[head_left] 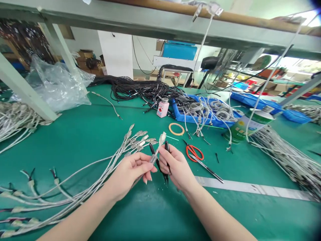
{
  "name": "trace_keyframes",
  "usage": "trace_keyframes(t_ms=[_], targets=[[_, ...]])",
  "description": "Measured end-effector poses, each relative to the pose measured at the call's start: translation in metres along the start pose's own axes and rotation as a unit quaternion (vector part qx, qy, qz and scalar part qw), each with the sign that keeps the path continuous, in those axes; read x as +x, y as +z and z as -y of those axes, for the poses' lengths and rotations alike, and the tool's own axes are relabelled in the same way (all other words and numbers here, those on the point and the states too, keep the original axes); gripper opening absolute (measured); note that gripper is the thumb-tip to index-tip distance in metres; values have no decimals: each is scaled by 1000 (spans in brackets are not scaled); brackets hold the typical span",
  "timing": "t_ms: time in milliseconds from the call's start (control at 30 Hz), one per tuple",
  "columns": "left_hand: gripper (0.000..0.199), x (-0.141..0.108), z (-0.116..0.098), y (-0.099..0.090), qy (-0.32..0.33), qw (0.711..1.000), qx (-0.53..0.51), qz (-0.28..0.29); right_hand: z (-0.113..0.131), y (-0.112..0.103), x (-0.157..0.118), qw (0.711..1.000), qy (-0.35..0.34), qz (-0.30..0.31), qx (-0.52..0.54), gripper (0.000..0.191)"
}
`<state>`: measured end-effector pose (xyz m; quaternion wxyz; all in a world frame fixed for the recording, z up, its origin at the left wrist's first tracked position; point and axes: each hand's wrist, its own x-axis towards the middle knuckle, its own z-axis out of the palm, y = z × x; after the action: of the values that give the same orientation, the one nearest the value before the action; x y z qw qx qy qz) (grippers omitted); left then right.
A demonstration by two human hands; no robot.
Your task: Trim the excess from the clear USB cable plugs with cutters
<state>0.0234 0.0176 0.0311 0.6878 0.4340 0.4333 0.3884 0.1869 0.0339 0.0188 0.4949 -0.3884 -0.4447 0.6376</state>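
A: What do our hands have hold of?

B: Our left hand [132, 170] is closed, thumb and fingers pinching a clear sleeve [152, 159] on a cable. The right hand [178, 164] is curled shut round black-handled pliers [167, 146], its thumb and forefinger by the cable just below the plug [162, 138].

A: Why hold the pliers like that?

B: Probably so we can steady the cable with the fingertips without putting the tool down; its tips point down, near the surface [100, 117]. The cable sits between our hands, plug upward, likely so we can see it.

A: And the cable bundle [110, 167]?

B: It lies left of us, plugs gathered near our hands, stripped ends away; that seems to put the plugs within reach.

A: What else is about us?

B: Red-handled scissors [201, 154] lie to the right, with a metal strip [250, 188] nearer us. Beyond are a pink bottle [162, 109], a blue tray [179, 115] of coiled cables and a tilted green can [240, 129]. Black cables [140, 88] heap at the back, under a shelf [150, 20], with a white pillar [115, 53] behind.
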Motion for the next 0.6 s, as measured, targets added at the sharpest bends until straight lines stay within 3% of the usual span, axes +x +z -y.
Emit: trace_keyframes(t_ms=[133, 267, 433, 600], targets=[[23, 1, 4, 2, -12, 998, -53, -10, 0, -5, -4, 1000, -7, 8, -11, 31], [21, 0, 14, -3, -10, 998, -67, -7, -3, -8, -20, 989, 6, 69, -128, 44], [9, -4, 19, -6, 24, 999, 36, -25, -10, -2, -34, 949, 0, 127, -289, 38], [9, -11, 19, -4, 34, 994, 105, -20, -10, -1, -34, 938, -77, 106, -321, 23]])
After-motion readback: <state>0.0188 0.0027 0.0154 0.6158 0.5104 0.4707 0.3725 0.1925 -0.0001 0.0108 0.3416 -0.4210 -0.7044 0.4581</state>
